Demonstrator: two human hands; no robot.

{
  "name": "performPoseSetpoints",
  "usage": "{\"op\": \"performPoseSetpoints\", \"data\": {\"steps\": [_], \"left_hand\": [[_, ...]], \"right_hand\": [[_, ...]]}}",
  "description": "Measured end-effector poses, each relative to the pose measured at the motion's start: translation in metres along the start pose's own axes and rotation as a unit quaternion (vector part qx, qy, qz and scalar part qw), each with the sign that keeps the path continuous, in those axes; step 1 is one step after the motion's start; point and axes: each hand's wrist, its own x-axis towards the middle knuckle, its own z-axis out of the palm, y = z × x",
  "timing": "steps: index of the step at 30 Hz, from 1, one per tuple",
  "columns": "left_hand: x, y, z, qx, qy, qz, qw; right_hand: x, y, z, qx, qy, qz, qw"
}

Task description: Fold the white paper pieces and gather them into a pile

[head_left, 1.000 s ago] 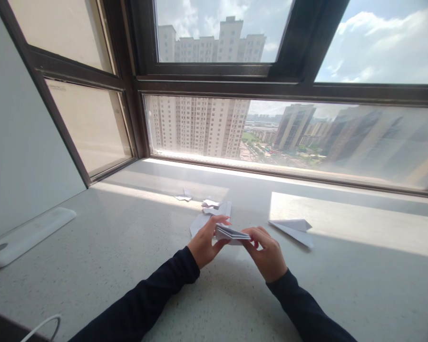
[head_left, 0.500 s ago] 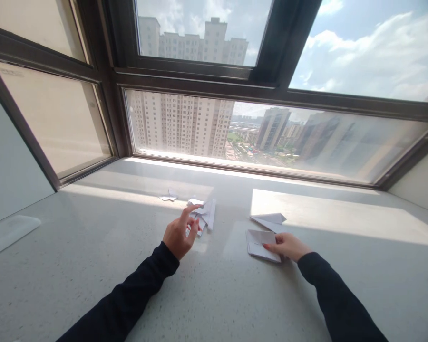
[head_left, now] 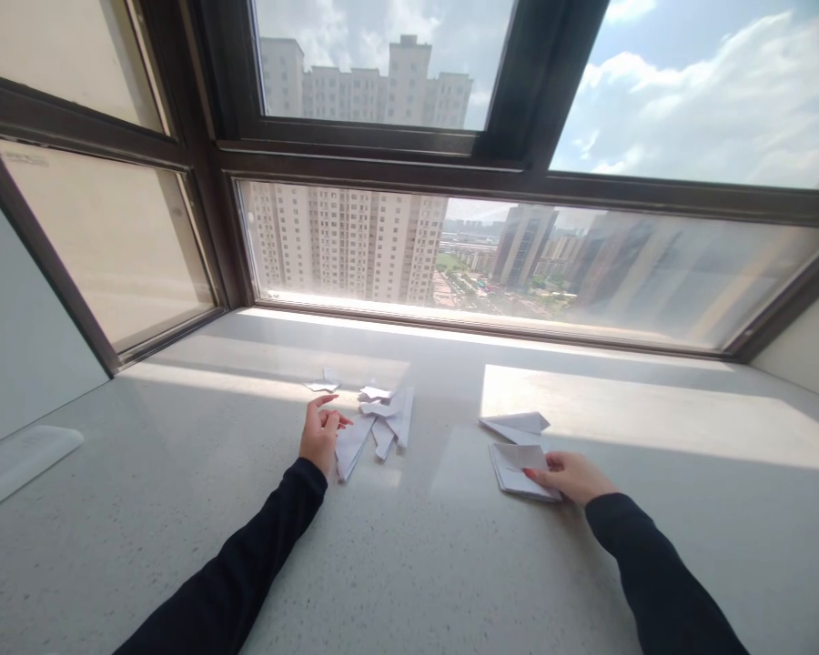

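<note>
Since left hand [head_left: 319, 435] dropped | touches paper scraps [head_left: 372, 428] | right hand [head_left: 568, 475] still on folded paper [head_left: 515, 466]

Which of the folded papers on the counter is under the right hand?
The flat square-folded paper, pinned under the right hand. The pointed paper plane lies just behind it; the loose pile sits by the left hand.

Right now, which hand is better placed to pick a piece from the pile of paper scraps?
Left. The left hand rests at the paper scraps, fingers touching a strip. The right hand is away, on the folded paper.
</note>
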Motion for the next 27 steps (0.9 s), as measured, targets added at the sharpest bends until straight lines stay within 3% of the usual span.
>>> {"op": "performPoseSetpoints", "data": {"steps": [7,14,17,22,25,27], "left_hand": [[0.001,-0.015,0.007,0.144,-0.019,0.053,0.988],[-0.001,-0.012,0.008,0.308,-0.076,0.073,0.945],[-0.001,-0.008,0.009,0.344,-0.097,0.059,0.932],[0.0,-0.003,0.009,0.362,-0.123,0.042,0.923],[0.0,-0.002,0.008,0.377,-0.132,0.041,0.916],[0.0,-0.002,0.008,0.381,-0.139,0.037,0.913]], "right_hand": [[0.003,0.007,0.005,0.009,0.03,0.042,0.999],[0.002,0.018,0.007,0.082,0.081,0.061,0.991],[-0.003,0.016,0.009,0.115,0.136,0.046,0.983],[-0.011,-0.008,0.006,0.072,0.276,0.021,0.958],[-0.014,-0.026,0.005,0.049,0.354,-0.035,0.933],[-0.016,-0.037,0.009,0.037,0.359,-0.097,0.928]]}}
